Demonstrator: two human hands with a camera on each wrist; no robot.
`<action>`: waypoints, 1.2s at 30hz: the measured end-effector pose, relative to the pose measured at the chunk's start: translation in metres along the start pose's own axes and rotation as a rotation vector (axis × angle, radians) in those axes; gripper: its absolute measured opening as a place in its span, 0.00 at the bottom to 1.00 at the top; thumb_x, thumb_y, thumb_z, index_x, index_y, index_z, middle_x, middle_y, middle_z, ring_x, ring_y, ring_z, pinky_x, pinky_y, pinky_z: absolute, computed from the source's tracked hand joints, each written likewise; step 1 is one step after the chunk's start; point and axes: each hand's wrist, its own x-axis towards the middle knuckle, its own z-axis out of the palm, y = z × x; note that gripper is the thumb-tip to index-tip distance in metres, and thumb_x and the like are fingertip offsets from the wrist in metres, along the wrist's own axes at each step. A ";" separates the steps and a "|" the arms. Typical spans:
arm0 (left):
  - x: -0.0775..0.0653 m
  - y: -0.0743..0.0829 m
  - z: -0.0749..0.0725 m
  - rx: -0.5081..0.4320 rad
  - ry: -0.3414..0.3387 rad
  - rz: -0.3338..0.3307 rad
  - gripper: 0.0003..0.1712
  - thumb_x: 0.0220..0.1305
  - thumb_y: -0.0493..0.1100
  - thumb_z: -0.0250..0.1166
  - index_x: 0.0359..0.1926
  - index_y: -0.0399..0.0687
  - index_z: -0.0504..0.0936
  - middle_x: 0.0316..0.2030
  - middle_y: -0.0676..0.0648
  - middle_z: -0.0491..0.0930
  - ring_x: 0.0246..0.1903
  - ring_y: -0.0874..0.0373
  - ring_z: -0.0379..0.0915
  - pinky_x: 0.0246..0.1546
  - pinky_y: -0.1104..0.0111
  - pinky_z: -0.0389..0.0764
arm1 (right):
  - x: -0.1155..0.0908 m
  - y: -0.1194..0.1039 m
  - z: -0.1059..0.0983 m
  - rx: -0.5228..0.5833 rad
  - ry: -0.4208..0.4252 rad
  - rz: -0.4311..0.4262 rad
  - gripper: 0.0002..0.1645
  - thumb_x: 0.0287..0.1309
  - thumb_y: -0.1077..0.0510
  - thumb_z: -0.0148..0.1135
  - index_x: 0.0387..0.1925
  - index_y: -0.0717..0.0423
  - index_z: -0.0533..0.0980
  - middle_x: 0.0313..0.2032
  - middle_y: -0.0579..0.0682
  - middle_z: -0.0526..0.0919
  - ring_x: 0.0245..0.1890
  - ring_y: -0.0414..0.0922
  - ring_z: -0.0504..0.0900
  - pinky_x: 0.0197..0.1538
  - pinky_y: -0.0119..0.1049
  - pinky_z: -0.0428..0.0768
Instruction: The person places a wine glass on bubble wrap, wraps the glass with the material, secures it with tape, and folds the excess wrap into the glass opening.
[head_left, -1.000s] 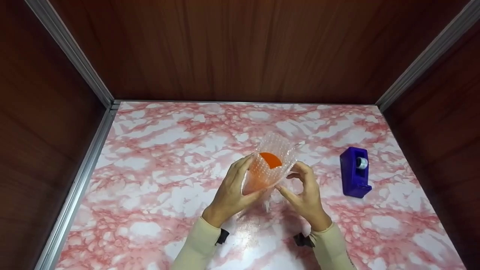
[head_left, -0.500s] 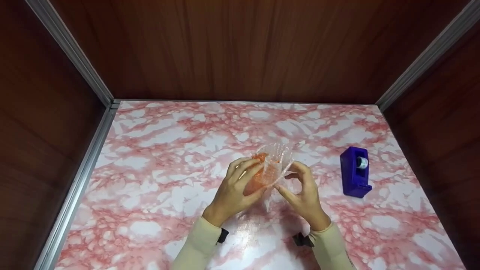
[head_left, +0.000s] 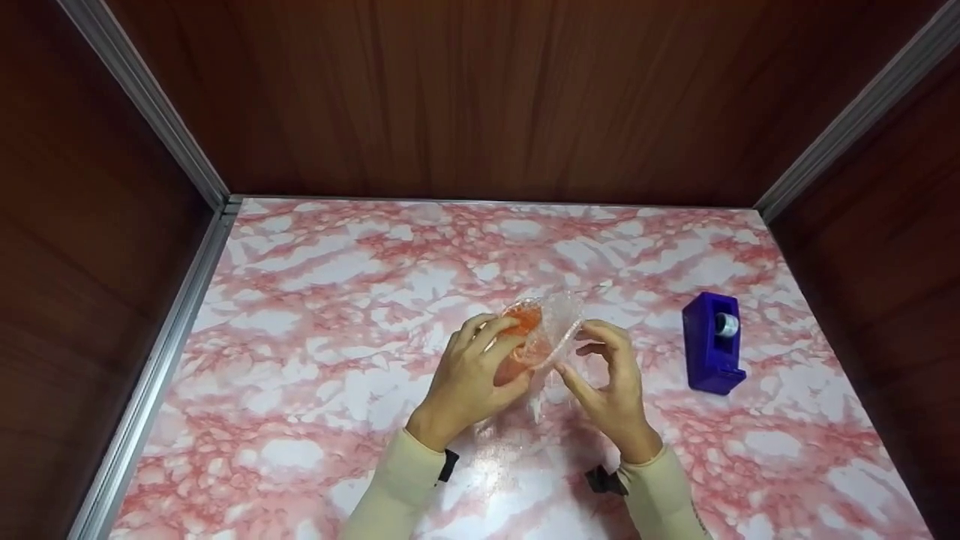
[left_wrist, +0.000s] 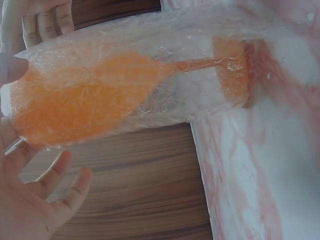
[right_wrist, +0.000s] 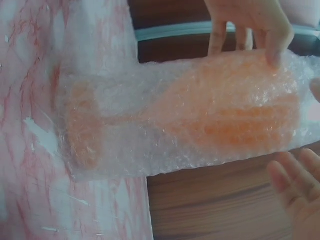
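An orange stemmed wine glass [left_wrist: 125,82], wrapped in clear bubble wrap [right_wrist: 180,155], stands upright with its foot at the tabletop. My left hand [head_left: 465,379] grips the wrapped bowl, its thumb on the near side. Its fingers reach over the rim and press the loose top of the wrap inward. My right hand [head_left: 615,390] holds the wrap's upper edge on the right, thumb and index finger spread along it. From the right wrist, the wrap covers the glass from foot to rim. In the head view the stem and foot are hidden below the bowl.
A blue tape dispenser [head_left: 709,345] with a roll of clear tape stands to the right on the red-and-white marbled table [head_left: 315,337]. Dark wood panels [head_left: 480,97] with metal corner rails enclose the table at the back and sides.
The wrap's standing top flap has folded down over the glass's mouth, under the left fingers, which moved inward. The orange opening is now largely covered. My right hand has barely moved.
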 end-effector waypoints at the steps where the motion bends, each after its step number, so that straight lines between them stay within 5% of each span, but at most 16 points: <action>1: 0.000 0.000 0.000 -0.005 -0.001 -0.001 0.22 0.59 0.53 0.68 0.52 0.50 0.84 0.59 0.51 0.76 0.61 0.52 0.66 0.57 0.55 0.72 | 0.003 -0.004 0.001 -0.021 0.026 -0.037 0.27 0.55 0.69 0.72 0.49 0.82 0.69 0.45 0.73 0.74 0.45 0.51 0.78 0.43 0.39 0.80; 4: 0.000 -0.001 0.001 -0.042 0.002 0.011 0.22 0.59 0.51 0.68 0.53 0.48 0.84 0.59 0.50 0.76 0.62 0.52 0.66 0.60 0.59 0.71 | 0.011 -0.011 0.003 -0.097 0.075 -0.127 0.24 0.63 0.58 0.68 0.45 0.79 0.74 0.43 0.71 0.77 0.40 0.53 0.78 0.44 0.34 0.78; 8: -0.002 -0.003 0.003 -0.105 0.009 0.039 0.24 0.60 0.48 0.69 0.55 0.43 0.82 0.59 0.47 0.75 0.63 0.52 0.64 0.65 0.63 0.67 | 0.009 -0.004 0.005 -0.162 0.033 -0.193 0.21 0.67 0.56 0.65 0.45 0.75 0.78 0.43 0.70 0.79 0.41 0.59 0.79 0.52 0.33 0.77; 17: -0.005 -0.007 0.004 -0.158 0.009 0.055 0.29 0.63 0.47 0.69 0.63 0.42 0.78 0.63 0.46 0.72 0.67 0.51 0.61 0.67 0.63 0.65 | -0.012 0.026 0.003 -0.300 -0.108 -0.178 0.19 0.68 0.51 0.62 0.50 0.62 0.83 0.47 0.57 0.83 0.47 0.59 0.77 0.58 0.42 0.72; 29: -0.008 -0.011 0.014 -0.182 0.125 0.092 0.37 0.60 0.45 0.73 0.66 0.34 0.71 0.65 0.40 0.70 0.65 0.47 0.65 0.66 0.61 0.67 | -0.005 0.021 -0.001 -0.536 -0.294 -0.184 0.18 0.67 0.47 0.60 0.43 0.58 0.82 0.44 0.54 0.83 0.44 0.55 0.77 0.49 0.47 0.76; 36: -0.008 -0.010 0.016 -0.205 0.131 0.087 0.45 0.58 0.44 0.75 0.70 0.33 0.63 0.64 0.39 0.70 0.64 0.47 0.66 0.64 0.61 0.69 | 0.003 0.022 -0.002 -0.563 -0.391 -0.203 0.18 0.68 0.46 0.58 0.40 0.57 0.81 0.45 0.53 0.82 0.39 0.53 0.76 0.45 0.46 0.75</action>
